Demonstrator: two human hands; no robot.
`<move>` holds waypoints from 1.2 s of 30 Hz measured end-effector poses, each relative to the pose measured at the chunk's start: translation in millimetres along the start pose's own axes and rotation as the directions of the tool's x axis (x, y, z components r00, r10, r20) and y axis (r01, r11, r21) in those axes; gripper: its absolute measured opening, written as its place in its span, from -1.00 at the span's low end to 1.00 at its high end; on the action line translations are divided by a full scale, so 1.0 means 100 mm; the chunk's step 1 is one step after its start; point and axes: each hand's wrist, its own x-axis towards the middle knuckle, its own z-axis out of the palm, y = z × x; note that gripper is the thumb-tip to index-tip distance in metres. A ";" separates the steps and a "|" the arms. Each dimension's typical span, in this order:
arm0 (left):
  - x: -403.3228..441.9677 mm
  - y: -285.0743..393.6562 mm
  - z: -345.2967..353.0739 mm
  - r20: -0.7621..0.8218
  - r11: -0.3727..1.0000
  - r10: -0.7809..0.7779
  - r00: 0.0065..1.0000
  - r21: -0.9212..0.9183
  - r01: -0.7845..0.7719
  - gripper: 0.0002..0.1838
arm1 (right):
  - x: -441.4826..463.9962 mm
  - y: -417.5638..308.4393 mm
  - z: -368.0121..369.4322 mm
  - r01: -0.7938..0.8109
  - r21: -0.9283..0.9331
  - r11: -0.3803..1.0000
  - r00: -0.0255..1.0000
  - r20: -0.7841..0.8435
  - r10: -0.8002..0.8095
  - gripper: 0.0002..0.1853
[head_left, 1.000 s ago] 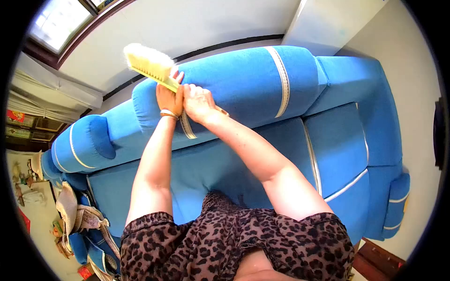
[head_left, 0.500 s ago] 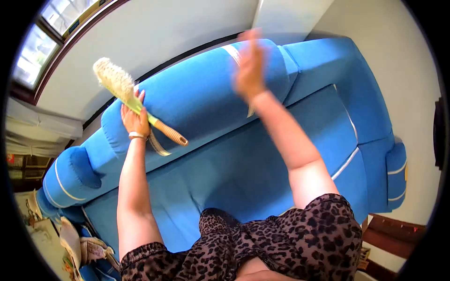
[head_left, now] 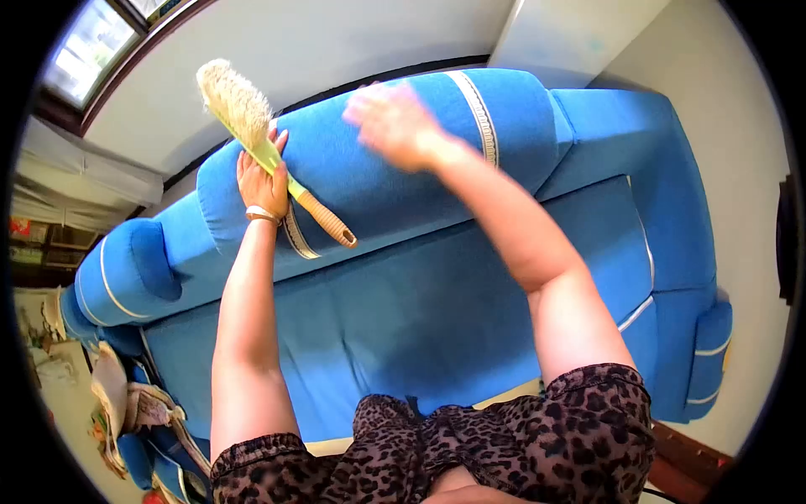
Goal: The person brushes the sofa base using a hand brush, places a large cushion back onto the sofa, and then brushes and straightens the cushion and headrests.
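Observation:
A soft-bristled brush (head_left: 238, 102) with a pale green neck and a ribbed tan handle lies slantwise across my left hand (head_left: 264, 188). The thumb hooks over its neck, while the other fingers rest on the blue sofa back cushion (head_left: 369, 189). The bristles point up and left, and the handle end points toward the seat. Farther right, my right hand (head_left: 393, 126) is over the top of the same cushion, with fingers stretched out and smeared by motion. Whether its palm touches the fabric I cannot tell.
Below the cushion spreads the blue sofa seat (head_left: 437, 311). A white wall (head_left: 353, 42) stands behind, with a window (head_left: 92, 59) at upper left. Cloth-covered items (head_left: 151, 412) sit at lower left, beside a rounded blue armrest (head_left: 126, 269).
My right hand has swung left and down over the cushion. My left hand keeps the brush at about the same place on the cushion, while the whole view has shifted.

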 end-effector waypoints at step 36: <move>-0.06 -0.08 0.11 -0.024 0.991 0.098 0.995 -0.090 -0.100 -0.41 | -2.16 -0.21 -0.80 -0.351 0.510 0.785 0.910 -0.012 0.415 -0.65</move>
